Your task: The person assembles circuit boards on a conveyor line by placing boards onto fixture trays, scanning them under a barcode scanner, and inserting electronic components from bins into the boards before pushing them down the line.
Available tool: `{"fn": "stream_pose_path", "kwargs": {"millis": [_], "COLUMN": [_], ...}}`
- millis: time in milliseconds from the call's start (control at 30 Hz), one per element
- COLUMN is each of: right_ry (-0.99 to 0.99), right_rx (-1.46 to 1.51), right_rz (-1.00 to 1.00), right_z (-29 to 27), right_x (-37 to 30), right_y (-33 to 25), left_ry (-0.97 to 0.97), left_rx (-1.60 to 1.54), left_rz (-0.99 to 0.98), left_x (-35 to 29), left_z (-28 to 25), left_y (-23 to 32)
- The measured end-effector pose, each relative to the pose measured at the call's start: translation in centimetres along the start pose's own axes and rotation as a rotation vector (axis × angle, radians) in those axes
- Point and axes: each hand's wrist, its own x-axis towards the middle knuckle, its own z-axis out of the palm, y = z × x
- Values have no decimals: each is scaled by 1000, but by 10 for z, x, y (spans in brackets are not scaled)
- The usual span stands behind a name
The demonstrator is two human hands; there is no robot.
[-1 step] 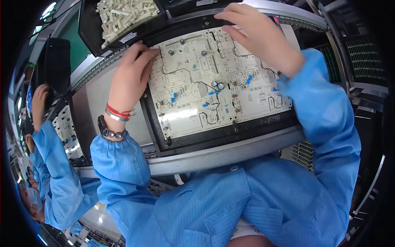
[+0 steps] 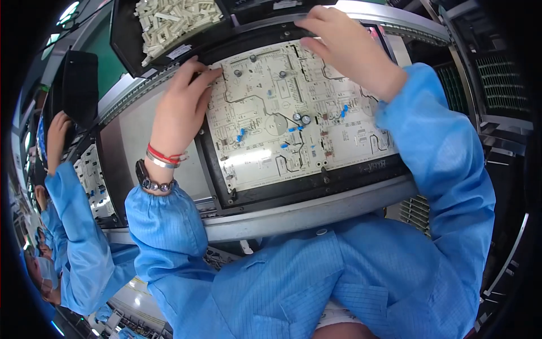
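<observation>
A white printed circuit board (image 2: pixel 257 164) with several capacitors and blue components lies in a black carrier frame (image 2: pixel 361 171). At the board's upper left corner is my left hand (image 2: pixel 182 104). Its fingers are bent and apart, the tips at the board's edge and the carrier; nothing shows in them. My right hand (image 2: pixel 353 51) reaches over the far edge of the board. Its thumb and fingers are spread, with no object visible between them. Whether its tips touch the carrier I cannot tell.
A black bin (image 2: pixel 125 42) of white connectors (image 2: pixel 175 25) stands beyond the rail at the far left. A metal rail (image 2: pixel 305 205) runs along the near side. Further left are another board (image 2: pixel 93 181) and a co-worker's hand (image 2: pixel 56 138). Slotted racks (image 2: pixel 499 85) stand at right.
My right hand and sleeve have shifted slightly left and down over the board. My left hand stays at the corner. The whole scene sits a touch further right.
</observation>
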Motion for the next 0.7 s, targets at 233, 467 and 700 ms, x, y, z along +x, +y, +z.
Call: {"fn": "stream_pose_path", "kwargs": {"millis": [233,467,700], "right_ry": [90,-145,-423], "right_rx": [281,351,644], "right_rz": [326,415,508], "right_z": [28,4,19], "right_x": [-1,3,-9], "right_y": [-27,-26,-16], "left_ry": [3,-29,285], "left_rx": [130,147,223], "left_rz": [84,174,183], "left_x": [-19,-8,44], "left_z": [-4,-25,-29], "left_y": [5,19,-12]}}
